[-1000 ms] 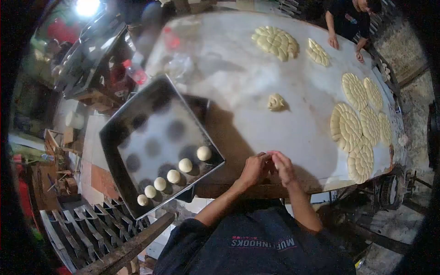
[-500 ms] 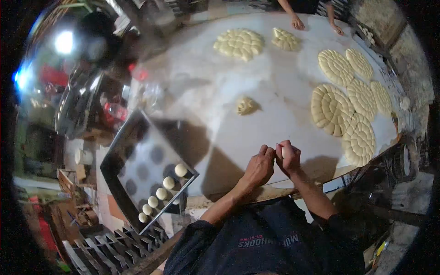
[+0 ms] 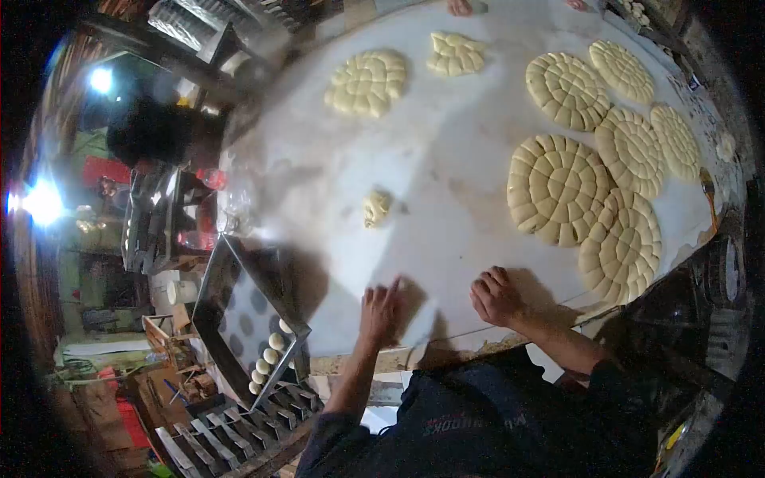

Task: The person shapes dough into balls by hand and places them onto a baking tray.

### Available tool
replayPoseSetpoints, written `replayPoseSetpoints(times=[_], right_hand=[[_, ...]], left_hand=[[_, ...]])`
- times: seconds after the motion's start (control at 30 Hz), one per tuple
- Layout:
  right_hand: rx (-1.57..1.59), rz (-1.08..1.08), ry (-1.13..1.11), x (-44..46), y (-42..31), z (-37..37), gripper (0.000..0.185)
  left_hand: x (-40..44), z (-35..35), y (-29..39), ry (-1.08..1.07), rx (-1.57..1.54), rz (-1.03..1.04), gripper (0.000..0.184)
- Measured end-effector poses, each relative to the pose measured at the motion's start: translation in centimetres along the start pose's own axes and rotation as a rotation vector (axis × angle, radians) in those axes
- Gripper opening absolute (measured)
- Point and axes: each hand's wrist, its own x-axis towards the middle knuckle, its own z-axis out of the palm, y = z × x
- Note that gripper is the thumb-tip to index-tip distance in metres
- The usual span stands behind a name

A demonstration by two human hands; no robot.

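On the near part of the white table (image 3: 446,239), my left hand (image 3: 382,313) rests low with a finger stretched forward; what lies under its fingers, if anything, is hidden. My right hand (image 3: 497,299) is curled at the table's near side, apart from the left one, and its palm cannot be seen. A small lump of dough (image 3: 376,209) sits ahead of my left hand. Scored dough rounds lie beyond my right hand, among them a large one (image 3: 558,190) and a lower one (image 3: 621,248).
A dark metal tray (image 3: 213,319) at the left holds several dough balls (image 3: 276,341) along one side. Farther back are another scored round (image 3: 366,83) and a smaller piece (image 3: 456,54). A co-worker's hand (image 3: 459,7) shows at the far edge. Red-capped bottles (image 3: 212,178) are at left.
My hands, together before, have moved apart, the left one to the left. The view has turned, and the tray and dough pieces appear shifted in it.
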Motion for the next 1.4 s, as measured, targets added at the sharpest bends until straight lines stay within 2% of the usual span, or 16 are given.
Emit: replayPoseSetpoints(times=[0.07,0.2,0.37,0.5,0.63,0.7,0.73,0.77,0.83,0.93,1.03,1.1,1.17,1.23,1.3,1.4], right_hand=[[-0.024,-0.077,-0.007,0.2,1.9,-0.3,0.013],[-0.053,0.009,0.08,5.4,4.1,0.9,0.018],[0.001,0.077,-0.13,6.5,-2.0,1.1,0.015],[0.119,-0.227,-0.192,2.2,1.3,0.6,0.016],[-0.019,-0.063,-0.106,6.4,4.7,1.7,0.011],[-0.116,0.119,0.044,9.5,3.4,3.6,0.009],[-0.134,0.18,0.138,10.2,3.0,5.4,0.009],[-0.143,0.248,0.228,10.2,2.3,7.2,0.011],[0.014,0.301,0.21,9.5,-0.7,7.9,0.006],[-0.028,0.13,0.036,6.2,-4.1,6.1,0.01],[-0.043,0.384,-0.22,5.4,-3.7,2.4,0.008],[0.036,0.76,-0.584,7.1,-1.6,0.3,0.014],[0.228,1.018,-0.618,10.0,-4.4,0.7,0.019],[0.594,0.773,-0.345,12.5,-11.0,3.3,0.024],[0.409,0.283,-0.452,18.5,-20.1,4.6,0.029],[0.487,-0.174,-0.219,24.3,-29.3,9.8,0.03]], left_hand=[[-3.0,-1.6,-0.7,0.047,-0.011,0.108,0.043],[0.4,0.6,-7.7,0.265,0.007,-0.201,0.017],[3.3,3.1,-1.9,0.357,-0.657,-0.58,0.017],[-4.9,4.5,-2.6,0.319,-0.448,-0.326,0.019],[-4.3,-0.3,-6.9,0.318,-0.135,-0.483,0.015],[0.4,-1.8,-6.3,0.418,-0.204,-0.393,0.013],[1.6,-0.2,-6.3,0.687,-0.131,-0.334,0.013],[2.5,0.6,-5.5,0.353,-0.537,-0.789,0.012],[2.0,-2.4,-2.1,0.242,-0.437,-0.47,0.025],[-4.8,9.3,-0.9,0.456,-1.071,-0.72,0.026],[-10.2,-0.5,-2.7,-0.287,-1.183,-0.581,0.038],[-13.0,-8.4,-4.1,-0.264,-1.067,-0.45,0.05],[-14.5,-14.3,-6.2,0.112,-0.778,-0.274,0.05],[-15.8,-17.4,-11.9,0.333,-0.533,-0.101,0.049],[-16.3,-20.5,-15.7,0.295,-0.505,-0.356,0.055],[-17.5,-15.9,-22.7,0.209,-0.456,-0.569,0.051]])
